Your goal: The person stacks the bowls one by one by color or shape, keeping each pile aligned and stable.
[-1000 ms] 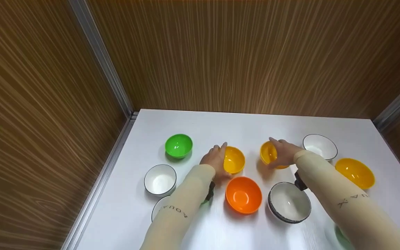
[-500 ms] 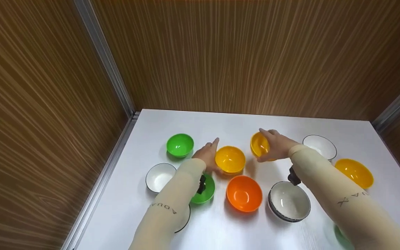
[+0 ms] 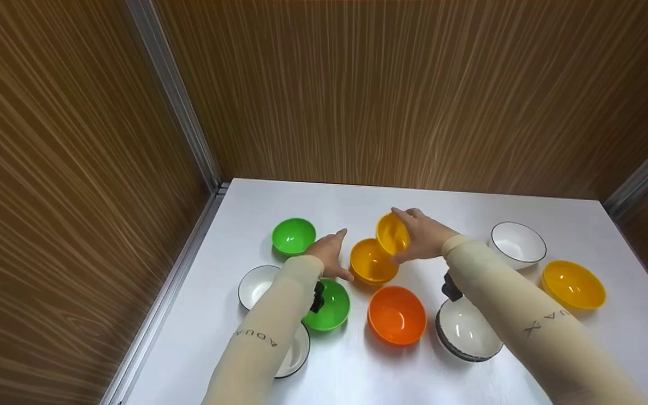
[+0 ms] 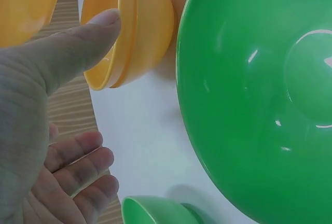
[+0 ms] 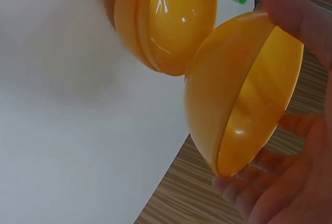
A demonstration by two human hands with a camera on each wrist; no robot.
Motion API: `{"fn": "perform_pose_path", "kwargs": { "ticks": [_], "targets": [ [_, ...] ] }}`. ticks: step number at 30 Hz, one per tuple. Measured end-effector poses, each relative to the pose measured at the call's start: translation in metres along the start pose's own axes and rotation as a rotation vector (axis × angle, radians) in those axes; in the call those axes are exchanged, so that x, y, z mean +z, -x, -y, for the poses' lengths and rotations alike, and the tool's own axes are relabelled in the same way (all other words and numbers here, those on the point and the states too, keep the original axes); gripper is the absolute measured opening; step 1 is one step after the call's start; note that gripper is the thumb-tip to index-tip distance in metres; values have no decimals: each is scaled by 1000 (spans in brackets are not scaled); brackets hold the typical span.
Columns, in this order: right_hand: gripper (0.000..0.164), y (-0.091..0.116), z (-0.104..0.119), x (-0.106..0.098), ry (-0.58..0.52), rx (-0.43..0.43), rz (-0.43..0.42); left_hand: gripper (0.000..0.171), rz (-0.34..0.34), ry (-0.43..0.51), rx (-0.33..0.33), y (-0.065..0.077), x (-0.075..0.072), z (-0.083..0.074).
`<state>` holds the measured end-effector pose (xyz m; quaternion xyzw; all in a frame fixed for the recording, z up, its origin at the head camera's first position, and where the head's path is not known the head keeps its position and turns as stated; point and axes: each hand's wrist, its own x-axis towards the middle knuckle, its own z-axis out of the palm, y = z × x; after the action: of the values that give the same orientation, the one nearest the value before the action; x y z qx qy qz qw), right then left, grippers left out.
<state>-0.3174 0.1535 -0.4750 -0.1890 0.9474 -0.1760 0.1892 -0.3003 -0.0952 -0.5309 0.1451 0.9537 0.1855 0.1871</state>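
Note:
With thumb and fingers at its rim, my right hand (image 3: 422, 235) holds a small yellow bowl (image 3: 390, 233) tilted in the air. Just below and to its left stand nested yellow bowls (image 3: 370, 264); two rims show in the left wrist view. In the right wrist view the held bowl (image 5: 212, 89) overlaps the edge of that stack (image 5: 179, 24); whether they touch I cannot tell. My left hand (image 3: 327, 254) holds nothing, its thumb and fingers spread left of the stack. Below its wrist lies a green bowl (image 3: 329, 306), partly covered by the forearm.
An orange bowl (image 3: 397, 316) stands in front of the yellow stack, with nested grey-white bowls (image 3: 468, 332) to its right. A smaller green bowl (image 3: 293, 236) and white bowls (image 3: 255, 284) are on the left. Another white bowl (image 3: 518, 243) and a larger yellow bowl (image 3: 574, 286) stand right.
My right hand has carried the small yellow bowl up and left to the yellow stack. My left hand has come off that stack and moved left, uncovering the green bowl.

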Motion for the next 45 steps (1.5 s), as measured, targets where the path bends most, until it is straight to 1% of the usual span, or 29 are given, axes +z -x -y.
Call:
{"fn": "perform_pose_path", "kwargs": {
  "ticks": [4, 9, 13, 17, 25, 29, 32, 38, 40, 42, 45],
  "targets": [
    [115, -5, 11, 5, -1, -13, 7, 113, -4, 13, 4, -3, 0, -2],
    [114, -12, 22, 13, 35, -56, 18, 112, -13, 41, 15, -3, -1, -6],
    [114, -15, 29, 19, 47, -71, 27, 112, -26, 53, 29, -4, 0, -8],
    [114, -18, 31, 25, 58, -80, 28, 110, -46, 53, 56, -5, 3, -9],
    [112, -18, 31, 33, 80, -77, 37, 102, -62, 89, 67, -5, 6, -13],
    [112, -18, 30, 37, 89, -77, 44, 93, -78, 85, 87, -6, 9, -14],
    [112, -19, 30, 39, 84, -74, 51, 87, -87, 83, 100, -7, 12, -14],
    [114, -21, 24, 41, 79, -72, 72, 78, -85, 90, 97, -8, 15, -10],
    [115, -21, 22, 41, 73, -68, 83, 76, -83, 85, 92, -9, 16, -9],
    [114, -22, 19, 41, 53, -47, 94, 76, -80, 68, 86, -9, 16, -8],
    [105, -22, 17, 40, 11, -32, 100, 73, -77, 54, 85, -10, 18, -6]
  ]
}}
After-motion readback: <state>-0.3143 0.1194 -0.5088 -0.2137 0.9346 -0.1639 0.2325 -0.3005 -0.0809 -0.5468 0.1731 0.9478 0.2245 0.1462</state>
